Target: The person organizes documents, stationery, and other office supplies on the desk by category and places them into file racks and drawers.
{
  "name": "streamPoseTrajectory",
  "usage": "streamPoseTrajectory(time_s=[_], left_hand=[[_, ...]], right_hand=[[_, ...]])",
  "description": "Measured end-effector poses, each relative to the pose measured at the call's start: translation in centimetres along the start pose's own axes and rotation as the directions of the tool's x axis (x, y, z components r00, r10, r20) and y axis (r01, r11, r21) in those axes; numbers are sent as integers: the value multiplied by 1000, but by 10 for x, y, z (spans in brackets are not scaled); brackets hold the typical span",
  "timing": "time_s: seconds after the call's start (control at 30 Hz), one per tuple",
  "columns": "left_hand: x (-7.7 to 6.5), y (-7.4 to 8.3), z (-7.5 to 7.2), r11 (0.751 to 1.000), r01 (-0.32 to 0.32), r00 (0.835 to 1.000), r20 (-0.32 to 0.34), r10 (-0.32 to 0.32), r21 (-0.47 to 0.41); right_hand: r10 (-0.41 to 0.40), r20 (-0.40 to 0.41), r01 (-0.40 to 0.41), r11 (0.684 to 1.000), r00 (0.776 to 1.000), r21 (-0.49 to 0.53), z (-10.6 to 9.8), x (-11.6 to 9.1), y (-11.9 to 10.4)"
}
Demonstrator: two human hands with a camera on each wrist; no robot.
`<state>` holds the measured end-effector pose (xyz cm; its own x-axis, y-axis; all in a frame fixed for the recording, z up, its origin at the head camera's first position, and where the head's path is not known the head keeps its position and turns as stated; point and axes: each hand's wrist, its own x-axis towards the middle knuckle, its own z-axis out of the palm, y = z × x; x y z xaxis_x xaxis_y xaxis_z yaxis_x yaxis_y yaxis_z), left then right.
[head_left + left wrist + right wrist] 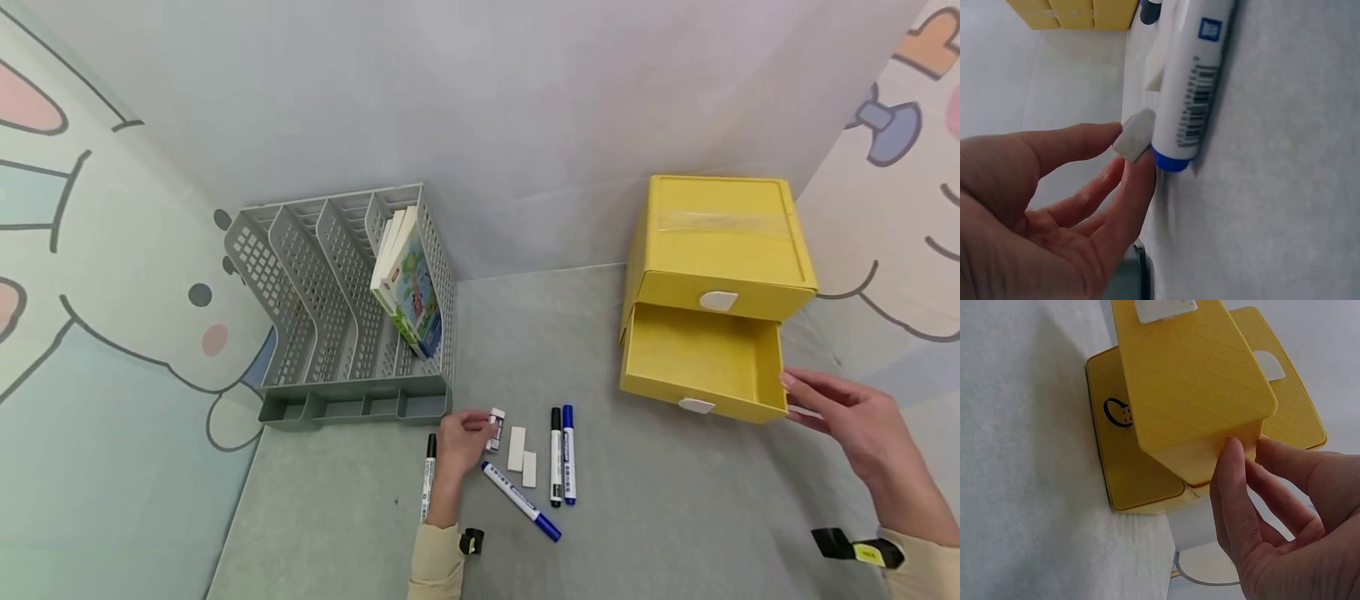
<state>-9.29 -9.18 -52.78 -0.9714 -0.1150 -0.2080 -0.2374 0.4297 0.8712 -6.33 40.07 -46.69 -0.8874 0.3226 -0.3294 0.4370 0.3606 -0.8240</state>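
Thumb and fingers of my left hand (459, 447) pinch a small white eraser (1135, 135) with a dark printed sleeve, seen in the head view. Two plain white erasers (516, 450) lie just right of it. A blue marker (521, 502) is close below this hand, and a black marker (428, 479) lies partly behind the left wrist. On the right, my right hand (862, 427) holds the side wall of the pulled-out yellow drawer (693, 360) near its front corner. In the right wrist view its fingertips (1232, 445) touch the outer wall, with the thumb at the rim.
The yellow drawer cabinet (720, 250) stands at the back right, its upper drawer closed. A grey file rack (300, 292) is at the back left, with books (412, 287) in its right slot. Another black marker (556, 458) and blue marker (569, 454) lie side by side mid-table.
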Motion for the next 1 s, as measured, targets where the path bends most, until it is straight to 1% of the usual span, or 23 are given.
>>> streamPoseTrajectory(time_s=[0.03,0.17,0.37,0.53,0.67,0.8,0.87,1.0], left_hand=[[0,1,0,1000,17,1000,12,-16,-19],[-1,8,0,994,48,997,63,-42,-102],[1,25,2,971,63,991,130,-33,-231],[3,43,8,957,40,988,155,5,-288],[4,60,15,941,26,983,182,38,-337],[4,80,24,939,11,976,208,65,-344],[4,90,30,939,-11,972,216,91,-345],[4,109,42,927,-19,962,247,119,-373]], right_hand=[[-2,2,2,1000,1000,5,0,0,0],[-10,9,10,1000,1000,20,1,-1,1],[-21,12,21,999,1000,33,1,0,3],[-23,10,22,999,1000,36,1,0,3],[-20,9,20,999,1000,35,2,0,2],[-20,6,20,999,1000,30,1,0,3],[-25,5,25,999,1000,28,0,0,3],[-36,4,36,999,999,20,0,0,3]])
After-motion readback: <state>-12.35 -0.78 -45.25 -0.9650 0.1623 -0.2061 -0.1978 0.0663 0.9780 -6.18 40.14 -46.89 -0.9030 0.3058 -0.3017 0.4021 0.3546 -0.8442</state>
